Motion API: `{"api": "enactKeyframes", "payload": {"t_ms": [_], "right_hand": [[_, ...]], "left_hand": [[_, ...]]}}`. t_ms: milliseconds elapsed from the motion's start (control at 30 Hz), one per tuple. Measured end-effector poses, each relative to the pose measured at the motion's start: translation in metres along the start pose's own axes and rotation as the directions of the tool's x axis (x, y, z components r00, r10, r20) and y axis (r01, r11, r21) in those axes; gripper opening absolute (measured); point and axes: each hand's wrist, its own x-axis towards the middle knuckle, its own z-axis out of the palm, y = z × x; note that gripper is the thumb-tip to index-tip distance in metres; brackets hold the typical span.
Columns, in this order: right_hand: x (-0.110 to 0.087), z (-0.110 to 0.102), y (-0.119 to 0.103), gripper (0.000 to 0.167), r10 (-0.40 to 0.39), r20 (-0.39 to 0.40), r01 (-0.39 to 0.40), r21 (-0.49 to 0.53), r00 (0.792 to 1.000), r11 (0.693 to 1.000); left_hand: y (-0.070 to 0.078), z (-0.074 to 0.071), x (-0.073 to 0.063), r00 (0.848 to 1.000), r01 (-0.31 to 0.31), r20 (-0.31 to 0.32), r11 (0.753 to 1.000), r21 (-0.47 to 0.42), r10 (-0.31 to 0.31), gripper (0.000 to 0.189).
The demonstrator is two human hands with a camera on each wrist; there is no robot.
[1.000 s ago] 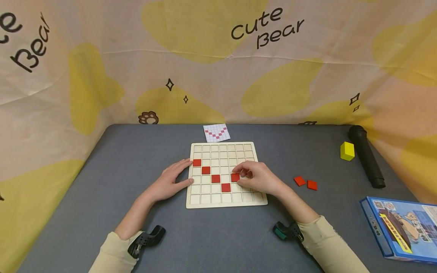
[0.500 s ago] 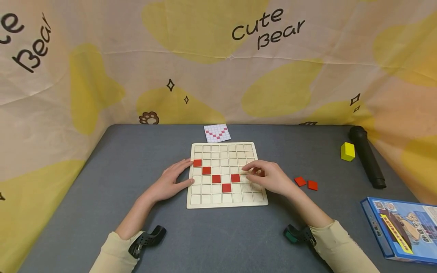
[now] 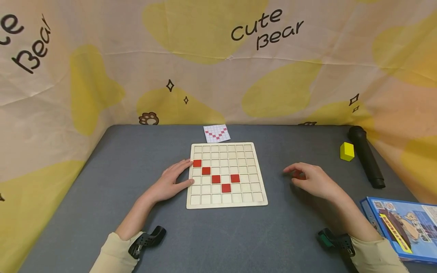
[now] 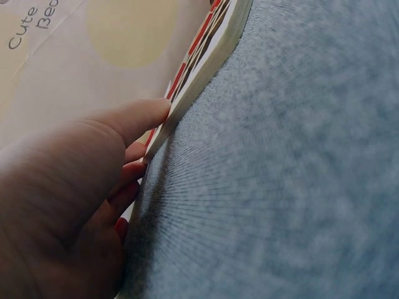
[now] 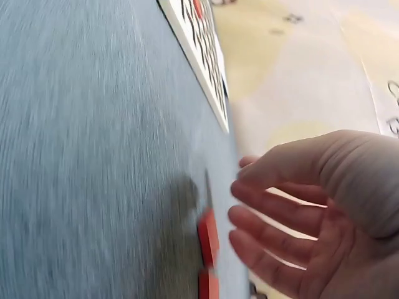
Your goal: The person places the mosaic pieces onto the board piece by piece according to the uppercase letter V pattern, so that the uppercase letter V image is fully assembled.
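Observation:
A cream grid board (image 3: pixel 225 151) lies on the grey table with several red tiles (image 3: pixel 226 188) set in its squares. My left hand (image 3: pixel 173 181) rests against the board's left edge. Its thumb and fingertips touch that edge, and the fingers are fairly straight in the left wrist view. Out to the right of the board, my right hand (image 3: pixel 312 180) hovers over the table with loosely bent fingers and nothing between them. Below it, the right wrist view shows two loose red tiles, the nearer-to-board tile (image 5: pixel 209 238) and another tile (image 5: pixel 209 285); the hand hides both from the head view.
Behind the board lies a small pattern card (image 3: pixel 217 133) with a pink V of squares. A yellow block (image 3: pixel 347 151) and a black microphone-shaped object (image 3: pixel 367 157) are at the back right. A blue box (image 3: pixel 403 227) sits at the right front, partly behind my right forearm.
My right hand has let go of a red tile on the board and moved right, over the loose tiles. The left hand stays in place at the board's edge.

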Motion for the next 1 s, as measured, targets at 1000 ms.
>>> {"api": "enactKeyframes", "payload": {"t_ms": [1000], "right_hand": [[0.016,0.014,0.014,0.032,-0.012,-0.027,0.013,0.014,1.0,1.0]], "left_hand": [[0.001,0.0,-0.001,1.0,0.001,-0.01,1.0,0.006,-0.001,0.068]]}}
